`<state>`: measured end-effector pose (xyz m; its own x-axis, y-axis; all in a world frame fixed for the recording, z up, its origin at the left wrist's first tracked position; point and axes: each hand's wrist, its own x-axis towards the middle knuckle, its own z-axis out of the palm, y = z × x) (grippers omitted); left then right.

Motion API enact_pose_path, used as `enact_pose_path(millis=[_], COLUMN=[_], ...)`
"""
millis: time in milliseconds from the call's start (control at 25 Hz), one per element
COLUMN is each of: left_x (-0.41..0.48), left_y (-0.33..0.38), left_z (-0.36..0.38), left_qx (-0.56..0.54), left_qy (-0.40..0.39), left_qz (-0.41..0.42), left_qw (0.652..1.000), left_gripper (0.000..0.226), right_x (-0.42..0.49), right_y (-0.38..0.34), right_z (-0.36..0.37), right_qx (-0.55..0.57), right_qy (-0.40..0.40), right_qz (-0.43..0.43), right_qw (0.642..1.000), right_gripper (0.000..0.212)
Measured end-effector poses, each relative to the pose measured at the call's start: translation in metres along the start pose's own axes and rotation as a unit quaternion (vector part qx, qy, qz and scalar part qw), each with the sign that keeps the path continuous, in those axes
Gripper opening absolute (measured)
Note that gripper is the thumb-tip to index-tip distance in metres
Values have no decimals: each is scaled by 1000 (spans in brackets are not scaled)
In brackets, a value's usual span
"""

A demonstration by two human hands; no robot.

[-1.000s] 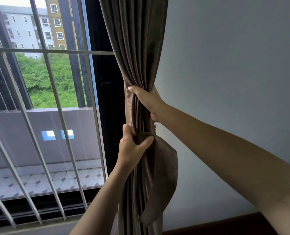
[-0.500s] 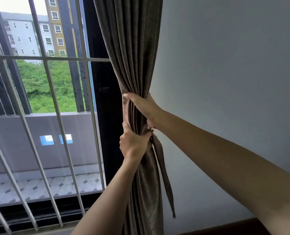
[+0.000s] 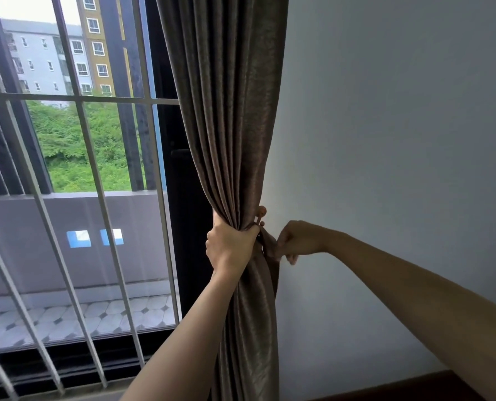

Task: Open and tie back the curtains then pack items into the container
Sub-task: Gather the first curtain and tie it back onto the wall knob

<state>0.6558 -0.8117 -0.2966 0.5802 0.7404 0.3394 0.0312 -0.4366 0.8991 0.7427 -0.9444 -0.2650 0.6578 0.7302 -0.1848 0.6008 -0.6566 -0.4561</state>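
Observation:
A grey-brown curtain (image 3: 226,111) hangs gathered into a bunch against the white wall, beside the window. My left hand (image 3: 231,244) is clenched around the bunch at its narrowest point. A matching fabric tieback (image 3: 268,250) comes out behind the bunch on its right side. My right hand (image 3: 294,240) pinches that strap close to the wall. A small hook or knob (image 3: 260,211) pokes out just above my left hand, by the wall. No container is in view.
White window bars (image 3: 96,180) and a dark window frame (image 3: 183,198) fill the left side, with a balcony and buildings beyond. The plain white wall (image 3: 400,140) takes up the right. A dark wooden edge (image 3: 414,386) shows at the bottom right.
My right hand left the upper part of the bunch and moved right and down to the strap by the wall. My left hand now holds the gathered curtain alone.

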Motion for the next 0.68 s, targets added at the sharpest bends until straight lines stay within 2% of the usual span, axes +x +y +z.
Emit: enact_pose_path(millis=[120, 200, 280, 360, 440, 600, 680], left_x=[0, 1, 2, 1, 0, -1, -2], left_y=[1, 1, 0, -1, -2, -1, -1], left_z=[-2, -1, 1, 2, 2, 2, 2], left_qx=[9, 6, 5, 3, -2, -5, -5], left_qy=[1, 2, 3, 6, 8, 9, 5], left_qz=[0, -5, -6, 0, 4, 4, 2], left_qw=[1000, 1000, 1000, 1000, 1000, 1000, 1000], left_gripper=[77, 77, 78, 79, 79, 76, 75], right_x=[-5, -5, 1, 6, 11, 17, 18], right_y=[0, 2, 8, 13, 14, 11, 8], right_z=[11, 17, 18, 18, 20, 28, 31], right_qx=[121, 176, 160, 182, 206, 38, 9], right_qy=[-22, 46, 134, 142, 135, 209, 246], right_qz=[-16, -56, -81, -94, -114, -160, -175], right_qw=[992, 982, 975, 968, 963, 964, 953], right_gripper=[24, 16, 32, 52, 61, 58, 47])
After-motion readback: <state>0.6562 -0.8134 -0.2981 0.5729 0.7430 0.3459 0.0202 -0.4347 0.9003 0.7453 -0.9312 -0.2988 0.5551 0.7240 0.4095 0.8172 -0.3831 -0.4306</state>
